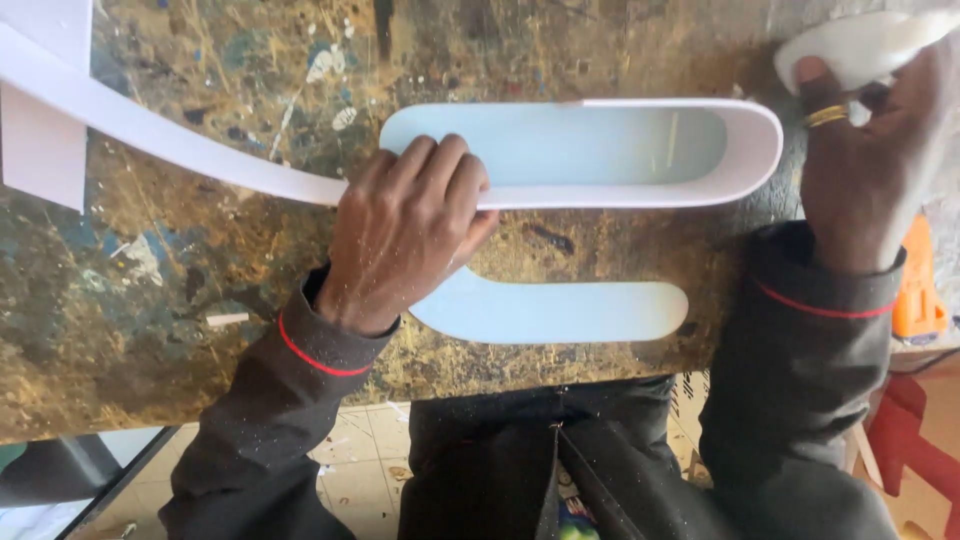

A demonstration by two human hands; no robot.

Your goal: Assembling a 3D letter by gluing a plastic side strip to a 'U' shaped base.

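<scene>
A pale blue letter-shaped flat piece point(560, 305) lies on the paint-stained workbench point(150, 300). A long white strip point(170, 145) stands on edge along its upper arm and bends round the right end point(765, 150). My left hand point(405, 235) presses down on the piece and against the strip near the middle. My right hand point(860, 170), with a gold ring, grips a white bottle-like object point(860, 45) at the top right, next to the strip's bend.
A white sheet point(40, 150) lies at the far left of the bench. An orange tool point(918, 285) sits at the right edge. Below the bench are my dark trousers point(540, 460) and a tiled floor point(370, 450).
</scene>
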